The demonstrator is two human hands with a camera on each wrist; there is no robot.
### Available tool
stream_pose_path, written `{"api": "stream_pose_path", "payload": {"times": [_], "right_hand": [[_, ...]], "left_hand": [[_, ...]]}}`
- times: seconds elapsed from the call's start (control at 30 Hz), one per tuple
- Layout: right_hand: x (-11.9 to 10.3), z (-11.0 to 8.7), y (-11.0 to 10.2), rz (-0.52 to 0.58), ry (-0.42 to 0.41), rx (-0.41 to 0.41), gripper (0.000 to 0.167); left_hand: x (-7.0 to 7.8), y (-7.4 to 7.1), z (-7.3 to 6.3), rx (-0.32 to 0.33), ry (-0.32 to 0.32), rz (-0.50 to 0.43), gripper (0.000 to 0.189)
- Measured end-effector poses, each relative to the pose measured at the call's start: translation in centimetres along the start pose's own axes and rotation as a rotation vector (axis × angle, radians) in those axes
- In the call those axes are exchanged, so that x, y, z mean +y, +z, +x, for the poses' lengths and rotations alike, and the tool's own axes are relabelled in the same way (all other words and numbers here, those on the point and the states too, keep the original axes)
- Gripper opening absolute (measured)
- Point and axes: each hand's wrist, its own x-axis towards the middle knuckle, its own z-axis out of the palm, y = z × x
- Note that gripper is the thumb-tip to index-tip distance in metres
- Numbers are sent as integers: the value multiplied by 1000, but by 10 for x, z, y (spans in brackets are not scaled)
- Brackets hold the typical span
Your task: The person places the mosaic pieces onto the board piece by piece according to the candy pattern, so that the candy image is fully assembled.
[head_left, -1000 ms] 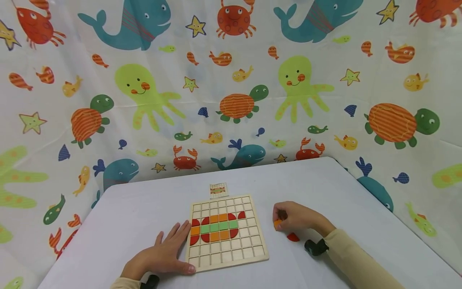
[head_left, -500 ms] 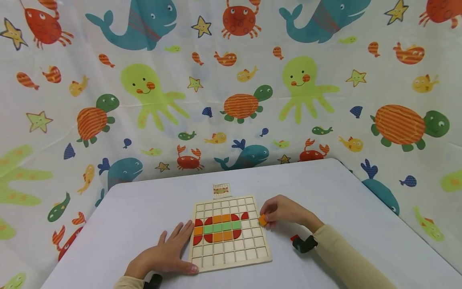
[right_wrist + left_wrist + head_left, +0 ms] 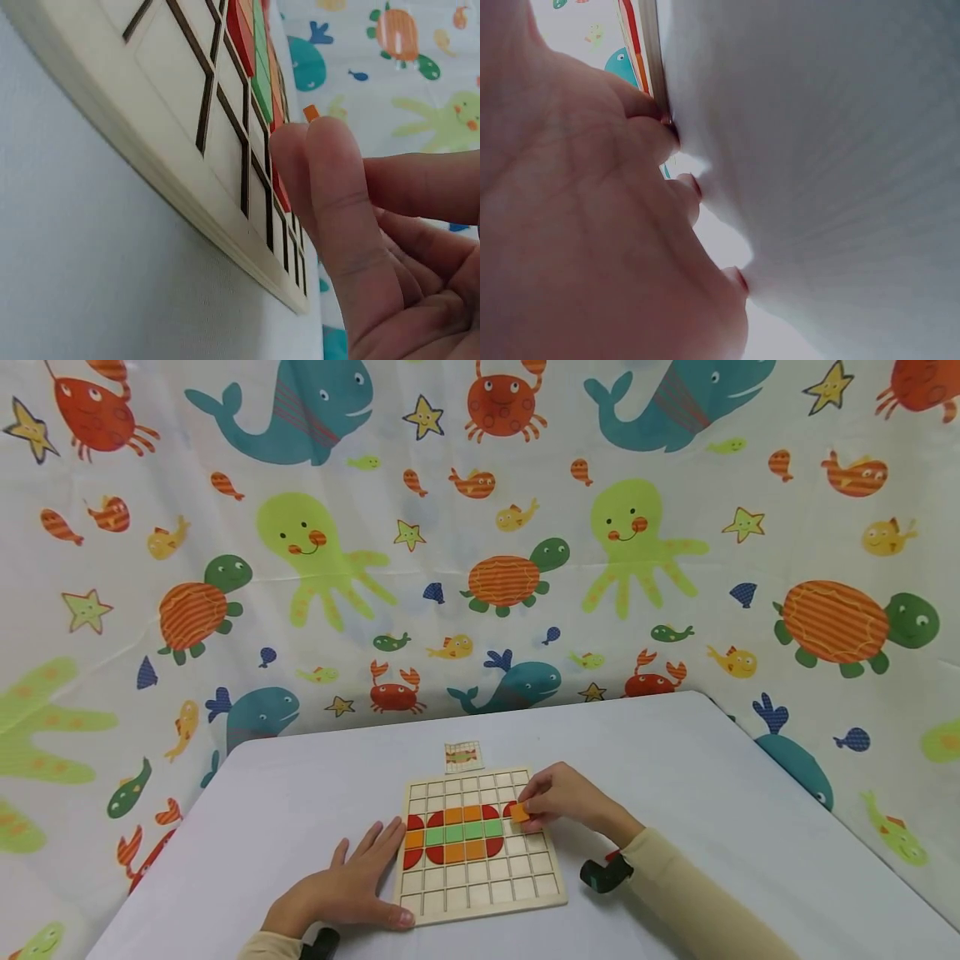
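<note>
A wooden grid board (image 3: 487,893) lies on the table, its cells partly filled with red quarter-round, orange square and green square tiles. My left hand (image 3: 345,885) lies along the board's left side with fingers spread, thumb at the near left corner. Over the board's right part, my right hand (image 3: 573,802) pinches an orange square tile (image 3: 519,812) between thumb and fingertips. That tile is close beside a red quarter-round tile (image 3: 509,808) in the grid. In the right wrist view only a small corner of the orange tile (image 3: 311,113) shows past the fingertips.
A small pattern card (image 3: 462,757) lies just behind the board. Beside the right wrist, a red piece (image 3: 612,857) is mostly hidden by the black wrist camera (image 3: 606,874). A curtain with sea animals (image 3: 480,527) hangs behind the white table (image 3: 315,785).
My right hand has carried the orange tile leftward from the table beside the board to over the board's right columns. My left hand stays at the board's left edge.
</note>
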Motion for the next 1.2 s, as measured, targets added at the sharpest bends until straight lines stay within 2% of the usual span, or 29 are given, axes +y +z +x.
{"api": "stream_pose_path", "payload": {"times": [0.17,0.43,0.7,1.2], "right_hand": [[-3,1,6,43,45,12,9],[-1,2,13,61,40,-1,7],[2,2,17,11,5,-8,6],[3,1,21,-39,-9,14,8]], "left_hand": [[0,0,0,-1,-1,0,130],[0,0,-1,2,0,-4,131],[1,0,-3,5,14,-12,131],[0,0,0,3,10,-9,132]]}}
